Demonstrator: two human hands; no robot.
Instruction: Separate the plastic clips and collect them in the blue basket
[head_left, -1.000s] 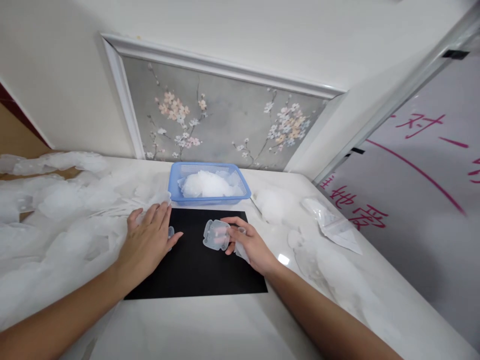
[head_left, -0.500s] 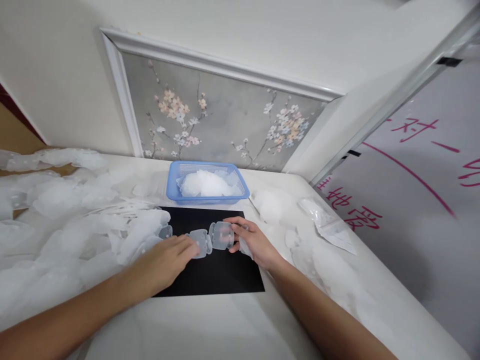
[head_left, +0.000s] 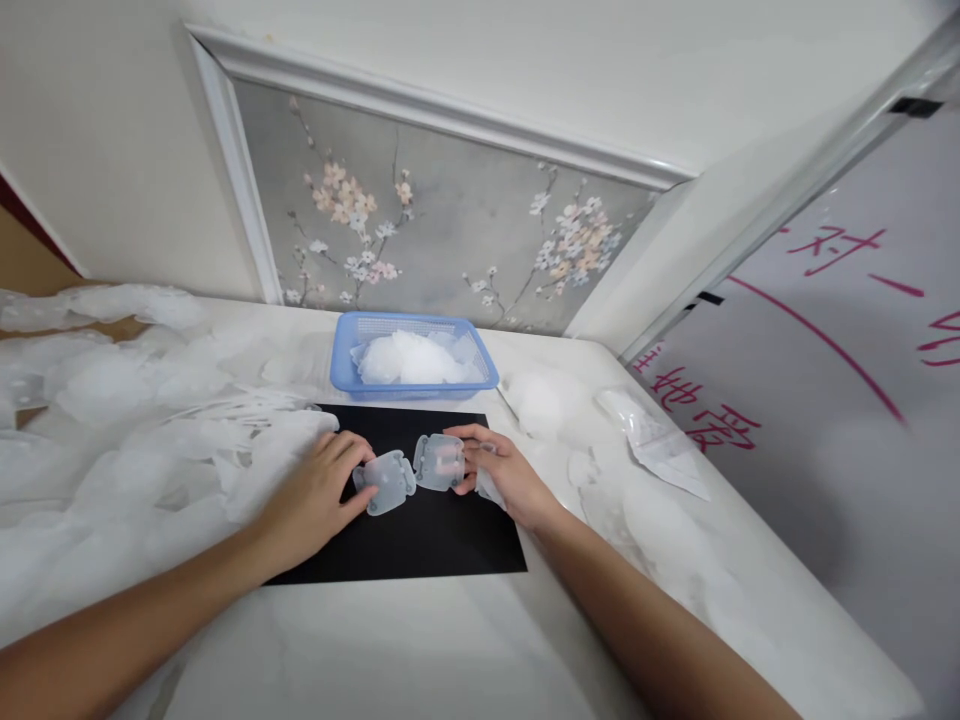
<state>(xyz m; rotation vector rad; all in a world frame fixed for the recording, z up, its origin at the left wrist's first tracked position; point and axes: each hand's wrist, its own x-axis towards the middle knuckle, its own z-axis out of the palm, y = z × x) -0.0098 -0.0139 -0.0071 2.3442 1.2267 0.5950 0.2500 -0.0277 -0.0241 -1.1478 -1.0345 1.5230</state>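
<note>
Plastic pieces (head_left: 388, 482) sit between the fingers of both hands. The white table (head_left: 375, 650) stretches on the near side of the fingers, where the room to move seems widest; heaped plastic (head_left: 172, 450) crowds the left wrist. A black mat (head_left: 457, 550) lies beneath them, a blue basket (head_left: 415, 393) just beyond. The left hand (head_left: 326, 490) pinches one piece, the right hand (head_left: 510, 475) another. The step looks like bringing edges together; next, presumably, a light, steady pinch is needed. Whether the edges touch, I can't tell.
</note>
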